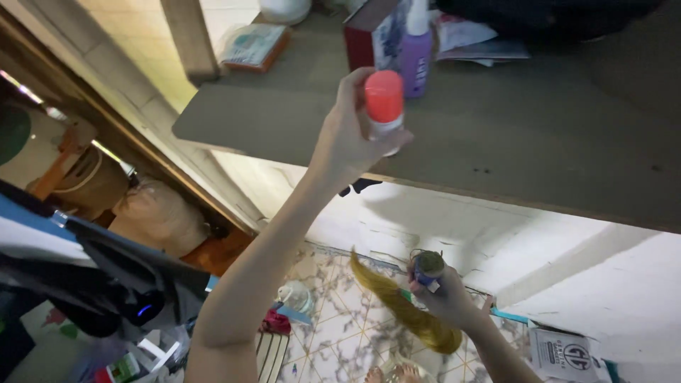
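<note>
Smooth red-capped bottle (384, 106) in left hand (347, 135)

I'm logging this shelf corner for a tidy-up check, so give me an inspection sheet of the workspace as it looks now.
Surface: grey shelf, dusty, specks on top.
Job's things: red-capped bottle raised at the shelf edge; blue spool with yellow fibre tuft below.
Clutter: purple bottle, red box, papers, packet at the back.
Grippers: left hand grips the red-capped bottle; right hand grips the spool.
Cables: nothing seen.
Surroundings: marbled tile floor, white wall, sacks at left.
</note>
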